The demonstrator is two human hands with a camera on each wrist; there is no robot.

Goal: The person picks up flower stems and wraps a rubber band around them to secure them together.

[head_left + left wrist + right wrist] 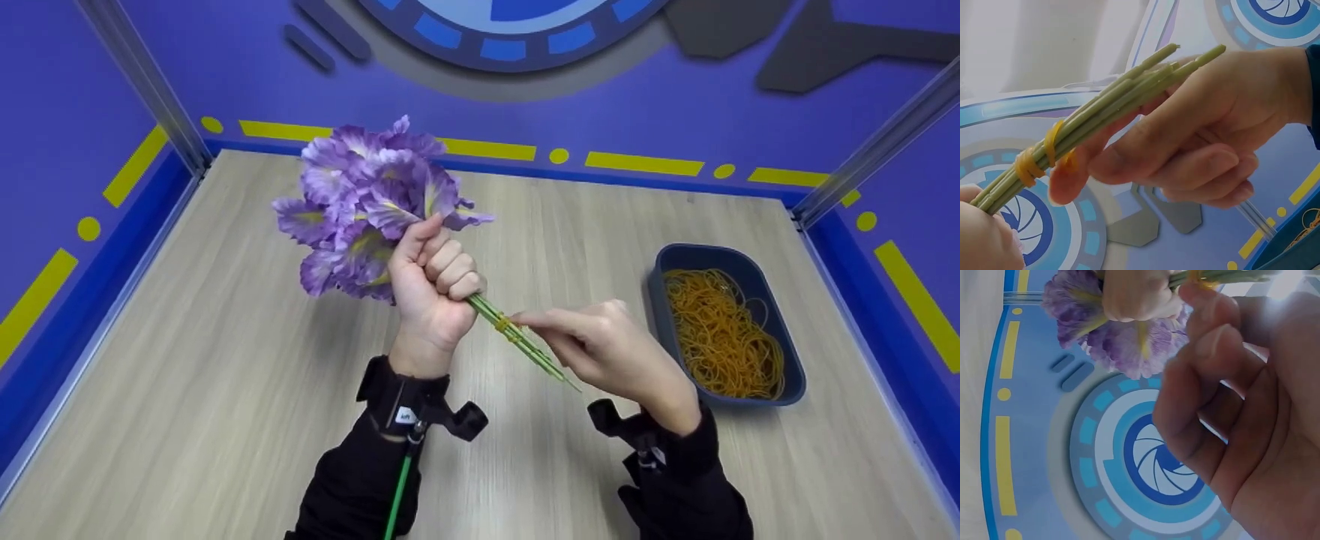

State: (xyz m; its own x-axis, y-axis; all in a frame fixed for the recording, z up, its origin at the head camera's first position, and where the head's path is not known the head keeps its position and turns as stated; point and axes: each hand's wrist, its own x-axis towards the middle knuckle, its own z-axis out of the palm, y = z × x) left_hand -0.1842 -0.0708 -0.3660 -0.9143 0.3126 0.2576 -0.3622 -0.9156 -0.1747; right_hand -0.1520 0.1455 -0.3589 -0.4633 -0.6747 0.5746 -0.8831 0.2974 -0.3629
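My left hand (435,289) grips a bunch of artificial purple irises (367,202) by the stems, just below the blooms. The green stems (551,365) slant down to the right out of the fist. A yellow rubber band (1028,166) is wound round them in several turns, a short way beyond the fist. My right hand (607,341) is at the band, with index finger and thumb close together. In the left wrist view a bit of yellow band (1069,161) shows at the right index finger. The right wrist view shows the other fingers curled.
A dark blue-grey bin (664,300) holding many loose rubber bands (724,337) stands on the wooden table (247,360), to the right of my right hand. Blue-purple panels (622,112) with yellow marks border the table at the back and both sides.
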